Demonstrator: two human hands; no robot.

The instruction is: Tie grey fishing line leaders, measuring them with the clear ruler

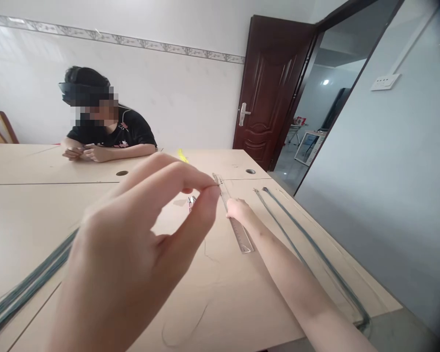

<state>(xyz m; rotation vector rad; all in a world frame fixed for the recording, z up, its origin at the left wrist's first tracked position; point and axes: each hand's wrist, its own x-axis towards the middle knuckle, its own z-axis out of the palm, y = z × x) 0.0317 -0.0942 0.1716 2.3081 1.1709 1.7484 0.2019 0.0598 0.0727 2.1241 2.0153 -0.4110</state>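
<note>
My left hand (146,230) is large in the foreground, with thumb and index fingertip pinched together. A tiny dark bit of thin thread shows at the pinch; the rest of it is hard to follow. Farther off, my right hand (238,209) has its fingers curled closed at the edge of a clear ruler (242,239), which lies on the table. What those fingers hold, if anything, is hidden. Behind my left thumb, a small shiny metal object (191,203) is partly covered. A loose curved thread (190,337) lies near the front.
Bundles of grey-green threads lie on the table (220,313), one bundle (29,283) at left and a long one (315,244) at right. Across from me sits a person in black (135,127), hands together. Yellow strands (182,156) lie farther back. A brown door (271,93) stands open.
</note>
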